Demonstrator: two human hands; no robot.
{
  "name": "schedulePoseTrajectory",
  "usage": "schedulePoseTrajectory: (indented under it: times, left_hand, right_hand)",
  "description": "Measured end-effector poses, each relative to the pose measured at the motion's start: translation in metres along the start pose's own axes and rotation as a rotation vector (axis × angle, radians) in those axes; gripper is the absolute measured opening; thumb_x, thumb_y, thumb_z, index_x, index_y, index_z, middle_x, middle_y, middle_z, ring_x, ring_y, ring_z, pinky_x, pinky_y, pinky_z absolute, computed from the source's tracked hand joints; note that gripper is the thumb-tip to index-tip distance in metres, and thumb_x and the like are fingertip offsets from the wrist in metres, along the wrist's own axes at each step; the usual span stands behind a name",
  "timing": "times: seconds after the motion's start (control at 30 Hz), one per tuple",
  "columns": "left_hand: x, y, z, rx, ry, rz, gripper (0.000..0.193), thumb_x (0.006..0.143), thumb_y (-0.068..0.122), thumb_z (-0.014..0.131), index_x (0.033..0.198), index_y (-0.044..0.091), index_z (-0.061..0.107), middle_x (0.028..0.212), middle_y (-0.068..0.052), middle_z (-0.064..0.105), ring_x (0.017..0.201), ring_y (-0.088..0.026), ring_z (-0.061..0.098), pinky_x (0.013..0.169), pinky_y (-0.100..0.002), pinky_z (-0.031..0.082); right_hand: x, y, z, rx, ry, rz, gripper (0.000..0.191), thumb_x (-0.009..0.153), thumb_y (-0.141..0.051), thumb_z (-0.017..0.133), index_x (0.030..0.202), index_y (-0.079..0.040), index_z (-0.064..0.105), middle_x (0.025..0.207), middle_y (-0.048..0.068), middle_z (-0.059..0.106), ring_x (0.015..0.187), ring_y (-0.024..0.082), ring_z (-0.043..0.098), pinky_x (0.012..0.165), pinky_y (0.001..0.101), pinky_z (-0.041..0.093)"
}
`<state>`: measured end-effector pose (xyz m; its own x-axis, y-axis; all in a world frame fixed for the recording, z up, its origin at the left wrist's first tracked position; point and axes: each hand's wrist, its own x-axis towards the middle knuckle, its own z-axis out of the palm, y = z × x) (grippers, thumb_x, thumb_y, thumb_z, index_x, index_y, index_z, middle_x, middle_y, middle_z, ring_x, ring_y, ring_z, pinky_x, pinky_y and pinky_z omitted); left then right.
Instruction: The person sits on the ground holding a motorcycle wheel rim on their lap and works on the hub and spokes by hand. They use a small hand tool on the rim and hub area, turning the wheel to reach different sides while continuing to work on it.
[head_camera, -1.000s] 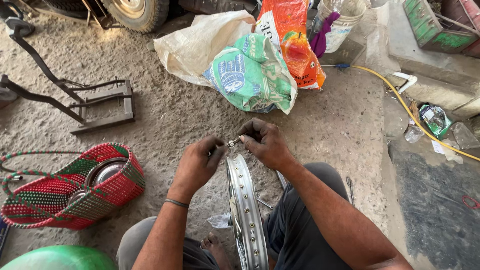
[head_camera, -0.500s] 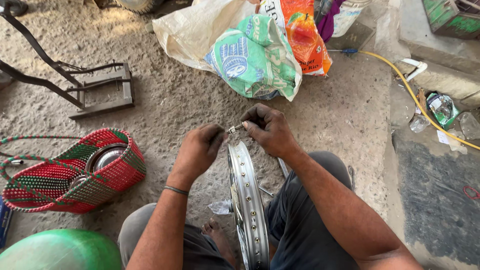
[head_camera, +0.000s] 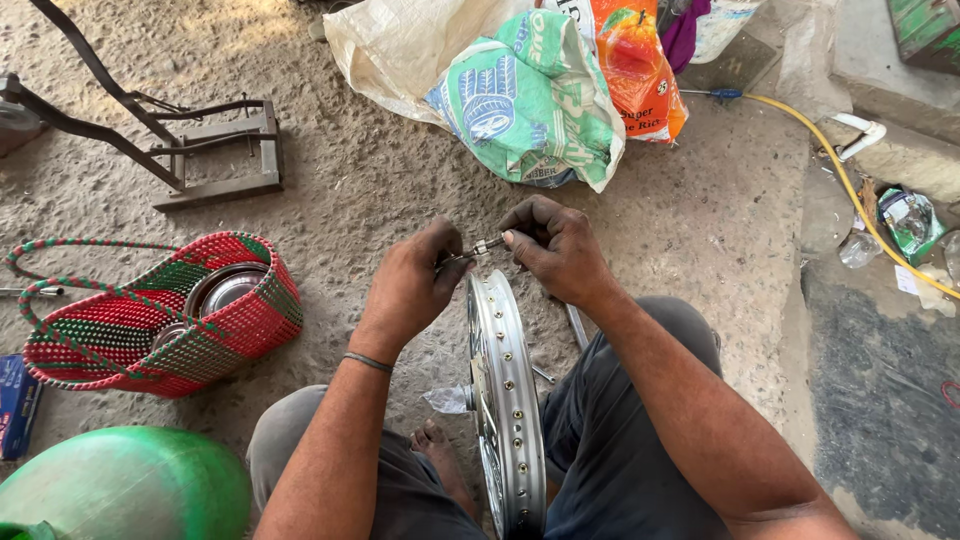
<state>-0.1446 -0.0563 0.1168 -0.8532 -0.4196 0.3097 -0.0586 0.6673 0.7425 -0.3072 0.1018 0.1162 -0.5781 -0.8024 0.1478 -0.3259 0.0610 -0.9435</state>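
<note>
Fingers of your left hand (head_camera: 412, 290) and right hand (head_camera: 556, 248) are pinched tight on a thin spoke (head_camera: 472, 251) with its small nipple, held just above the top of the silver wheel rim (head_camera: 503, 385), which stands upright between your knees. You're sitting on a gritty, sandy concrete floor (head_camera: 340, 190) (dusty, pitted all over). To your left lies a red-and-green woven basket (head_camera: 160, 330) with a metal bowl inside; beyond it, a dark metal stand (head_camera: 190, 150). Ahead, printed sacks (head_camera: 530, 100) are heaped, and a yellow hose (head_camera: 850, 190) runs along the right.
</note>
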Motion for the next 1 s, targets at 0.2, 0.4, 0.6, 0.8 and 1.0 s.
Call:
schedulePoseTrajectory:
  times: [0.2,0.4,0.6,0.8,1.0]
  left_hand:
    - [-0.0008,-0.002,0.0006,-0.03,0.005,0.025,0.028,0.088,0.03,0.076,0.097,0.006,0.065,0.085,-0.012,0.07,0.077,-0.033,0.07,0.067,-0.044,0.053]
    - [-0.0004,-0.005,0.0028,0.011,-0.008,0.014,0.025,0.097,0.03,0.074,0.099,0.007,0.065,0.085,-0.014,0.069,0.079,-0.034,0.069,0.07,-0.045,0.052]
    - [-0.0012,-0.007,0.0065,0.028,-0.001,0.022,0.019,0.094,0.025,0.073,0.1,0.008,0.066,0.087,-0.011,0.072,0.08,-0.032,0.07,0.07,-0.045,0.052]
    - [-0.0011,-0.0055,0.0058,-0.012,-0.044,-0.037,0.027,0.089,0.028,0.077,0.1,0.007,0.065,0.084,-0.012,0.071,0.077,-0.03,0.071,0.068,-0.043,0.054]
    - [0.0008,-0.0015,0.0015,0.02,-0.035,-0.004,0.022,0.096,0.026,0.075,0.097,0.007,0.065,0.085,-0.013,0.07,0.078,-0.032,0.069,0.069,-0.044,0.053]
  right_hand:
    - [0.0008,0.0046,0.0007,0.04,-0.018,-0.004,0.009,0.096,-0.003,0.069,0.104,-0.001,0.068,0.086,-0.001,0.067,0.072,0.002,0.059,0.062,0.0217,0.051]
    - [0.0011,0.0049,-0.0002,0.036,-0.012,0.009,0.009,0.095,-0.004,0.068,0.103,-0.001,0.067,0.086,-0.001,0.067,0.071,0.002,0.061,0.061,0.0216,0.052]
    - [0.0005,0.0037,-0.0012,-0.016,0.002,0.003,0.009,0.095,-0.004,0.069,0.103,-0.001,0.068,0.085,-0.001,0.068,0.071,0.002,0.06,0.061,0.0213,0.052]
    - [0.0,0.0029,-0.0011,-0.008,-0.02,0.01,0.008,0.096,-0.005,0.069,0.103,-0.001,0.069,0.084,-0.002,0.066,0.071,0.001,0.058,0.061,0.0213,0.05]
    - [0.0004,0.0042,-0.0012,0.004,-0.018,-0.002,0.008,0.095,-0.005,0.069,0.103,-0.001,0.068,0.085,-0.002,0.067,0.071,0.001,0.058,0.06,0.021,0.05]
